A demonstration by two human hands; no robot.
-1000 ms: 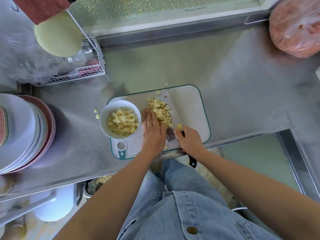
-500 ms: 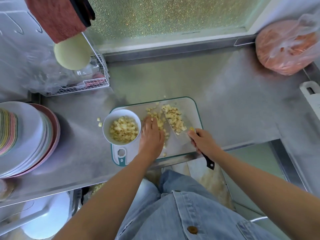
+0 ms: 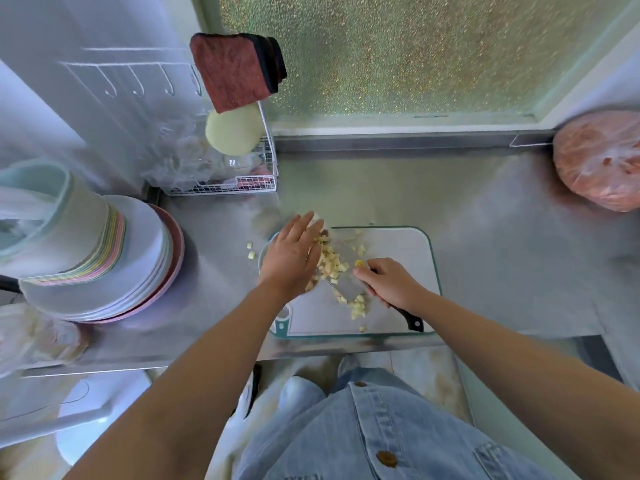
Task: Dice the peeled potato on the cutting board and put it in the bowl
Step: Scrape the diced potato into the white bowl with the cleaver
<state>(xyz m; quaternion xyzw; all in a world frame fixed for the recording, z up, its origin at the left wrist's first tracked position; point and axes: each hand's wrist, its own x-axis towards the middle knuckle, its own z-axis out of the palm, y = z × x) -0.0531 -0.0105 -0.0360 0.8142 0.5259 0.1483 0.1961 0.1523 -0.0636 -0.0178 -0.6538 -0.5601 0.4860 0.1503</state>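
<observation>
plate stack (image 3: 104, 265) left | wire rack (image 3: 239, 188) back-left | red cloth (image 3: 235, 71) above rack | pink bag (image 3: 599, 161) back-right

The person wears a pale blue denim shirt (image 3: 346, 441) with two brown buttons (image 3: 387, 459) down its stitched front and a seamed pocket (image 3: 498, 460); both arms (image 3: 207, 362) are bare from left hand (image 3: 289, 259) and right hand (image 3: 389, 284) back

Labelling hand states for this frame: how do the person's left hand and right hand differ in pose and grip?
Left hand has straight fingers and holds nothing; right hand is curled round the black-handled knife. Left hand lies over the round white bowl, hiding most of it; right hand is over the white, teal-rimmed cutting board. Shared: both bare, both beside the pale diced potato on the blade.
</observation>
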